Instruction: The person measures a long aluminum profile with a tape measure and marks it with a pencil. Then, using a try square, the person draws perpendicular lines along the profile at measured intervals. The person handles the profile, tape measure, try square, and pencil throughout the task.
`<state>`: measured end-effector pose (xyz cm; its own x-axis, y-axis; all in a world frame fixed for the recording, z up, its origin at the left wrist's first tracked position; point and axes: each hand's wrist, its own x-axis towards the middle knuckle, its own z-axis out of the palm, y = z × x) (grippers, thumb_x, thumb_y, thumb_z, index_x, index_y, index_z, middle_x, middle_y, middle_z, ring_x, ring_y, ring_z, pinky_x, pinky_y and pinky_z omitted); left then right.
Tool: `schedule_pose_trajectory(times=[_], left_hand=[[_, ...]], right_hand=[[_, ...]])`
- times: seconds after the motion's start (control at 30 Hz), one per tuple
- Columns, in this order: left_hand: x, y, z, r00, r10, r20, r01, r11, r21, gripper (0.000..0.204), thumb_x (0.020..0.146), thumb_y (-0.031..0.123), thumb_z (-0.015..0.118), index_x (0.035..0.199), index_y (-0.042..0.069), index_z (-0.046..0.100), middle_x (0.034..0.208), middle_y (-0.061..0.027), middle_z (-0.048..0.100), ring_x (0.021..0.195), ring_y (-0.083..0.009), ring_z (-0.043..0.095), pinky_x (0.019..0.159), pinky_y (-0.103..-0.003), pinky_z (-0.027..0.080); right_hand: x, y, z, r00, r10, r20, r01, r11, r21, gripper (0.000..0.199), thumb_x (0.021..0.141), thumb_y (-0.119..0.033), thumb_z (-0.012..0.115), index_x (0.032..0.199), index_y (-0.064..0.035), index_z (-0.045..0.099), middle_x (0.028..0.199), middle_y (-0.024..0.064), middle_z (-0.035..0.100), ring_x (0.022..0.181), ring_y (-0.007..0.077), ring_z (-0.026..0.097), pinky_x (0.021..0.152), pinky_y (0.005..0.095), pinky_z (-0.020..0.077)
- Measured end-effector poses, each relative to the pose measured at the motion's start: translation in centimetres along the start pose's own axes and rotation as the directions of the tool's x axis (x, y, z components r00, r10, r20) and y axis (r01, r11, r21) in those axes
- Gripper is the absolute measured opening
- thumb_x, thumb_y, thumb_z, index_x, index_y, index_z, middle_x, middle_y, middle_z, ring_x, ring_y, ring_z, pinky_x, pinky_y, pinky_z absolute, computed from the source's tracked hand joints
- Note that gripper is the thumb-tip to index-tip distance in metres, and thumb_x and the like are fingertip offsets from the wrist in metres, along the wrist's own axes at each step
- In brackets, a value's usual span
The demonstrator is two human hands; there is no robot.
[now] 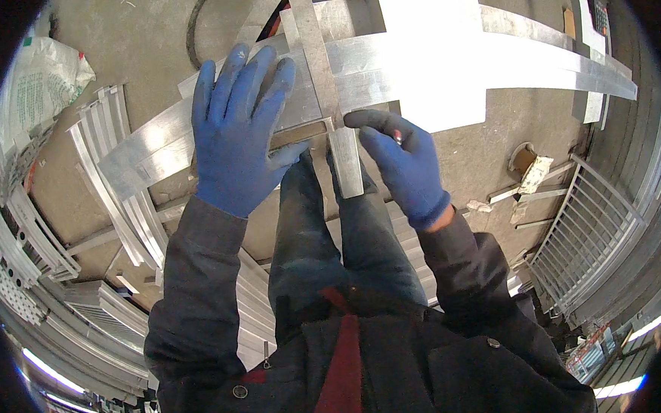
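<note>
My left hand (pixel 239 132), in a blue work glove, lies flat with fingers spread over long aluminium bars (pixel 149 153) that run left to right across the bench. My right hand (pixel 410 164), gloved in the same blue, is partly closed, forefinger and thumb pointing left. A small reddish thing (pixel 397 136) shows among its fingers, too small to name. Just left of those fingertips is the end of a narrow metal bar (pixel 313 48) crossing the long bars. Below it, a short aluminium piece (pixel 349 164) points toward me, above my legs.
A bright white panel (pixel 435 56) covers part of the bars. Aluminium profiles (pixel 113 182) stand stacked at left, near a white plastic bag (pixel 43 80). At right are a spool (pixel 524 160) and a barred metal frame (pixel 585 229). A dark hose (pixel 194 25) curves at the top.
</note>
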<state>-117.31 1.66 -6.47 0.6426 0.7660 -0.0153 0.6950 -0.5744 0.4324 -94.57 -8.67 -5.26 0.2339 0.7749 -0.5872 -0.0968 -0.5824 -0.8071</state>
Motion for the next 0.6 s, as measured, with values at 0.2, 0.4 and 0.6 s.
schedule_pose_trajectory(times=[0.2,0.4,0.6], left_hand=[[0.3,0.1,-0.3,1.000,-0.005,0.000,0.005,1.000,-0.030,0.098,0.070,0.031,0.099,0.159,0.018,0.060,0.168,-0.0133,0.052,0.160,-0.0393,0.043,0.136,-0.060,0.022],[0.3,0.2,-0.8,1.000,-0.024,0.015,0.025,0.998,-0.062,0.105,0.067,0.034,0.101,0.161,0.017,0.059,0.169,-0.0137,0.051,0.161,-0.0390,0.041,0.136,-0.060,0.023],[0.4,0.1,-1.4,0.999,-0.039,0.023,0.040,0.996,-0.078,0.101,0.067,0.036,0.101,0.159,0.018,0.060,0.166,-0.0119,0.051,0.162,-0.0338,0.038,0.138,-0.056,0.022]], right_hand=[[-0.3,-4.5,-2.8,0.954,-0.286,-0.092,0.276,0.955,-0.104,0.048,0.118,-0.030,0.043,0.132,-0.0012,0.078,0.101,0.0063,0.076,0.081,0.0136,0.062,0.077,0.0297,0.0521],[1.5,-5.9,-1.1,0.963,-0.266,-0.036,0.256,0.949,-0.182,0.033,0.117,-0.016,0.050,0.131,0.0013,0.075,0.108,0.0119,0.079,0.091,0.0194,0.072,0.087,0.0328,0.0596],[3.1,-3.9,1.6,0.933,-0.355,-0.054,0.335,0.915,-0.223,0.027,0.108,-0.012,0.068,0.131,0.0003,0.075,0.119,0.0169,0.079,0.105,0.0235,0.077,0.095,0.0351,0.0608]])
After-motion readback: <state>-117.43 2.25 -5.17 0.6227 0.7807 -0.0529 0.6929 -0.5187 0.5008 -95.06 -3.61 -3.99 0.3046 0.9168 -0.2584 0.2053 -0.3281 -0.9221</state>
